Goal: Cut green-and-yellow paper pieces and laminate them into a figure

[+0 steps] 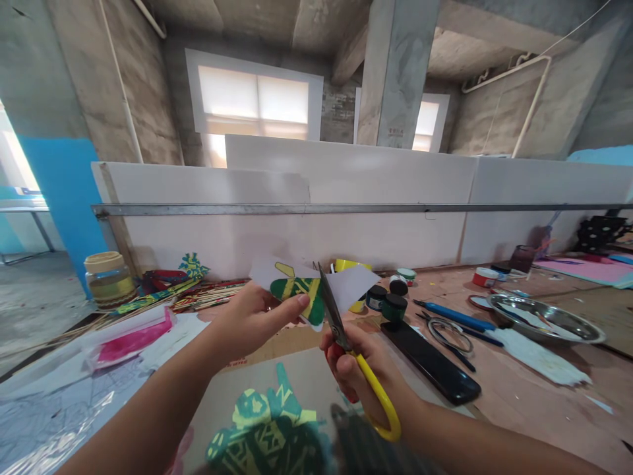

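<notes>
My left hand [262, 313] is closed on a white sheet of paper [262, 270] that carries a painted green and yellow shape [297, 290], thumb on top. In my right hand [368, 373] is a pair of scissors [335, 316] with a yellow handle, its dark blades pointing up and away. The blades lie at the right edge of the green shape, and a white flap of the paper [353, 284] sticks out to their right. Below my hands, on a pale board [217, 396], is a larger green and yellow painted figure [270, 422], partly in shadow.
On the right are a black phone-like slab [430, 363], paint jars [394, 307], a blue pen-like tool [455, 315], a metal bowl [544, 318] and a white cloth [539, 356]. Leftward stand a lidded glass jar [109, 280], thin sticks [212, 297] and plastic-covered drawings [49, 402]. A white partition [346, 237] runs behind.
</notes>
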Action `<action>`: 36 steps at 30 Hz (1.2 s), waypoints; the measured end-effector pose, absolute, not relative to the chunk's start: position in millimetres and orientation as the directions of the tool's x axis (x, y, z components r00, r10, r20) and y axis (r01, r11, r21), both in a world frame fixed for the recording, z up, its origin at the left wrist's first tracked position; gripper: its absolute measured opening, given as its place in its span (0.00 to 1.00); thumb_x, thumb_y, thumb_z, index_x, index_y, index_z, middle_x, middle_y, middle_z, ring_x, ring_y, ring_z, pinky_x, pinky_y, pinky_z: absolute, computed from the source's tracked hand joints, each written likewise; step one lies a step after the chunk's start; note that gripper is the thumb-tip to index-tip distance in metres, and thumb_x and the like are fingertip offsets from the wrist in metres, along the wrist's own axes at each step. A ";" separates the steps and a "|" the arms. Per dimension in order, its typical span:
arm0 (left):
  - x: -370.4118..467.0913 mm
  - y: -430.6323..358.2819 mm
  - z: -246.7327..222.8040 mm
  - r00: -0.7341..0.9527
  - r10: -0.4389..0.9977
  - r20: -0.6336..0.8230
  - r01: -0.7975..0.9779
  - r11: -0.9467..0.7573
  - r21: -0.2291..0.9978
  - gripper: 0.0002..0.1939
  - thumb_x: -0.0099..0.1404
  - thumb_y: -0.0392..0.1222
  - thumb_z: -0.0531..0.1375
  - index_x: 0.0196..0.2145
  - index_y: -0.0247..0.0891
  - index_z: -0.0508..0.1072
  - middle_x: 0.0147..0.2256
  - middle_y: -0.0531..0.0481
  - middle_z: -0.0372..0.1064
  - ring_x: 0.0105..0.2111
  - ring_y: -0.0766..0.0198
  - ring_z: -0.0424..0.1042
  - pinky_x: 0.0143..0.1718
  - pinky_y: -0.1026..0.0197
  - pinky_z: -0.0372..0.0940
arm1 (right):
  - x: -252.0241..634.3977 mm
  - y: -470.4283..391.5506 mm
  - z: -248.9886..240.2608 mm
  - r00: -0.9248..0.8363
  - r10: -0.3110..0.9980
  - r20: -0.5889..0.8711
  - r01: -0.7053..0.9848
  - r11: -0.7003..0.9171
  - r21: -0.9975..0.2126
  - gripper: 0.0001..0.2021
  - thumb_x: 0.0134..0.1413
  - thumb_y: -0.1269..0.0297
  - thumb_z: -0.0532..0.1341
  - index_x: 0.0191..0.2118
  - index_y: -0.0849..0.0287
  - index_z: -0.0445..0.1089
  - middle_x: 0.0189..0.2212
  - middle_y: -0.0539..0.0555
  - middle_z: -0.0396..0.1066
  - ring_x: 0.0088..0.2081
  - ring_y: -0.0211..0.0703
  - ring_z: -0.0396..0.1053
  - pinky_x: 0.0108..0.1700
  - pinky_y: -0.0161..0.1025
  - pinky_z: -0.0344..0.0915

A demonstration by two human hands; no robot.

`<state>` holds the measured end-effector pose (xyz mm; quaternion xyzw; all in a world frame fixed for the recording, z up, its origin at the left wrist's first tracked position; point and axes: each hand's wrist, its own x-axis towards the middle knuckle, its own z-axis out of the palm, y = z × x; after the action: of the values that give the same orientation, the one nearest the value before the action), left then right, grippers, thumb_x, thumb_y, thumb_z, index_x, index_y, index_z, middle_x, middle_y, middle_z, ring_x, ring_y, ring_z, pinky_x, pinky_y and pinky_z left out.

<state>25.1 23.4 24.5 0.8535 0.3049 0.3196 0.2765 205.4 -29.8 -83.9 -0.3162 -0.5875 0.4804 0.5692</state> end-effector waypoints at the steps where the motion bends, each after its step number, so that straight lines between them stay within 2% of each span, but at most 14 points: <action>1: 24.2 24.8 25.3 0.605 0.702 0.376 0.346 -0.656 0.671 0.20 0.66 0.52 0.56 0.25 0.33 0.75 0.22 0.49 0.72 0.25 0.64 0.70 0.25 0.65 0.62 | 205.2 -29.8 -84.4 -0.154 0.923 0.352 -0.181 0.324 -0.929 0.27 0.45 0.37 0.64 0.37 0.57 0.62 0.20 0.40 0.52 0.16 0.26 0.44 0.16 0.28 0.44; 5: 23.8 28.8 26.7 0.587 0.653 0.479 0.155 -0.672 0.724 0.15 0.66 0.47 0.57 0.30 0.34 0.75 0.27 0.51 0.73 0.27 0.66 0.69 0.27 0.67 0.63 | 204.9 -29.3 -89.1 -0.167 0.915 0.366 -0.226 0.326 -0.918 0.27 0.46 0.38 0.65 0.38 0.58 0.63 0.22 0.41 0.53 0.16 0.25 0.44 0.16 0.28 0.44; 7: 25.0 29.1 26.5 0.546 0.655 0.522 0.117 -0.677 0.726 0.13 0.66 0.47 0.57 0.31 0.34 0.74 0.27 0.52 0.71 0.27 0.68 0.67 0.28 0.68 0.62 | 204.7 -29.1 -91.3 -0.180 0.913 0.365 -0.242 0.318 -0.917 0.27 0.46 0.38 0.65 0.38 0.58 0.63 0.23 0.41 0.54 0.16 0.25 0.44 0.16 0.28 0.43; 10: 26.5 27.7 26.9 0.505 0.677 0.536 0.153 -0.681 0.716 0.12 0.66 0.46 0.58 0.30 0.35 0.73 0.24 0.54 0.68 0.25 0.69 0.65 0.26 0.68 0.60 | 204.1 -29.2 -92.0 -0.194 0.918 0.347 -0.230 0.302 -0.925 0.27 0.47 0.37 0.63 0.38 0.57 0.61 0.20 0.40 0.52 0.15 0.26 0.44 0.16 0.28 0.43; 13: 26.8 26.2 27.6 0.530 0.686 0.499 0.187 -0.668 0.720 0.13 0.66 0.46 0.58 0.29 0.34 0.72 0.25 0.53 0.70 0.26 0.68 0.67 0.27 0.68 0.62 | 203.1 -30.4 -90.0 -0.190 0.907 0.376 -0.210 0.336 -0.918 0.28 0.49 0.35 0.60 0.39 0.56 0.60 0.20 0.40 0.49 0.17 0.28 0.44 0.18 0.29 0.45; 18: 26.8 27.7 23.4 0.631 0.667 0.397 0.215 -0.642 0.736 0.15 0.66 0.49 0.57 0.31 0.34 0.74 0.28 0.50 0.73 0.29 0.65 0.70 0.30 0.67 0.65 | 202.3 -32.7 -85.7 -0.156 0.892 0.424 -0.181 0.396 -0.900 0.30 0.48 0.32 0.58 0.42 0.56 0.62 0.27 0.46 0.55 0.22 0.31 0.51 0.23 0.33 0.51; 24: 26.3 29.2 15.8 0.633 0.690 0.350 0.361 -0.664 0.655 0.19 0.64 0.52 0.57 0.27 0.34 0.77 0.25 0.49 0.74 0.28 0.62 0.72 0.28 0.65 0.65 | 204.0 -30.0 -87.0 -0.124 0.878 0.462 -0.134 0.447 -0.885 0.28 0.52 0.33 0.55 0.41 0.55 0.61 0.25 0.45 0.54 0.19 0.32 0.49 0.20 0.33 0.50; 28: 26.4 28.6 15.0 0.634 0.680 0.368 0.358 -0.680 0.640 0.19 0.63 0.52 0.57 0.29 0.34 0.79 0.22 0.50 0.72 0.25 0.62 0.71 0.23 0.66 0.62 | 204.7 -28.0 -89.1 -0.128 0.893 0.431 -0.164 0.409 -0.898 0.27 0.52 0.34 0.56 0.39 0.55 0.61 0.23 0.44 0.51 0.19 0.32 0.48 0.19 0.31 0.49; 32: 26.4 29.4 18.5 0.602 0.727 0.331 0.459 -0.654 0.601 0.22 0.64 0.54 0.57 0.23 0.35 0.77 0.15 0.54 0.63 0.18 0.68 0.63 0.17 0.68 0.53 | 204.6 -28.6 -89.7 -0.127 0.903 0.410 -0.190 0.383 -0.904 0.26 0.52 0.35 0.57 0.40 0.55 0.62 0.24 0.44 0.52 0.20 0.31 0.47 0.19 0.30 0.47; 34: 26.4 30.1 21.0 0.612 0.722 0.322 0.428 -0.645 0.634 0.21 0.64 0.54 0.57 0.24 0.34 0.75 0.19 0.53 0.66 0.21 0.67 0.65 0.20 0.68 0.57 | 204.0 -29.6 -90.0 -0.129 0.914 0.385 -0.170 0.362 -0.917 0.29 0.50 0.33 0.57 0.41 0.56 0.62 0.24 0.44 0.52 0.20 0.32 0.47 0.19 0.31 0.47; 36: 26.4 30.6 23.1 0.638 0.694 0.334 0.318 -0.633 0.706 0.17 0.65 0.52 0.57 0.31 0.34 0.75 0.27 0.51 0.72 0.28 0.65 0.70 0.28 0.67 0.63 | 203.0 -30.2 -90.8 -0.128 0.928 0.350 -0.148 0.331 -0.932 0.31 0.46 0.30 0.57 0.39 0.56 0.62 0.22 0.44 0.51 0.19 0.32 0.46 0.19 0.31 0.47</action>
<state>26.4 30.6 23.1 0.8507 0.2974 0.3043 0.3086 203.0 -30.2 -90.8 -0.3338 -0.5839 0.4724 0.5697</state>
